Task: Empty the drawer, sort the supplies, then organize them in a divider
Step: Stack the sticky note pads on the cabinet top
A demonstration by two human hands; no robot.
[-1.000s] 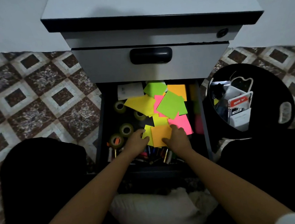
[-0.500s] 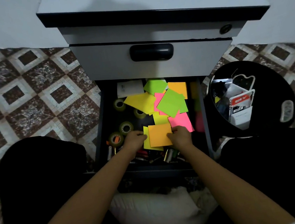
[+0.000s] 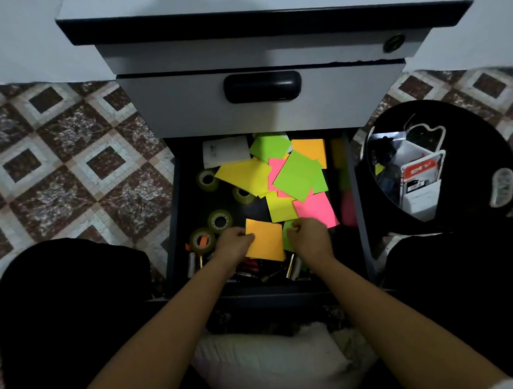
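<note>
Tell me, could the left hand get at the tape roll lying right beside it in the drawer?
Probably yes: the tape roll lies uncovered beside the left hand, though that hand holds an orange note.

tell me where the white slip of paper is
In the head view the white slip lies at the back left of the open drawer, just left of a green note and behind a tape roll.

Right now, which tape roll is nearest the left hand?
The front-most roll, with orange marks, just beside the left hand; the others lie farther back.
</note>
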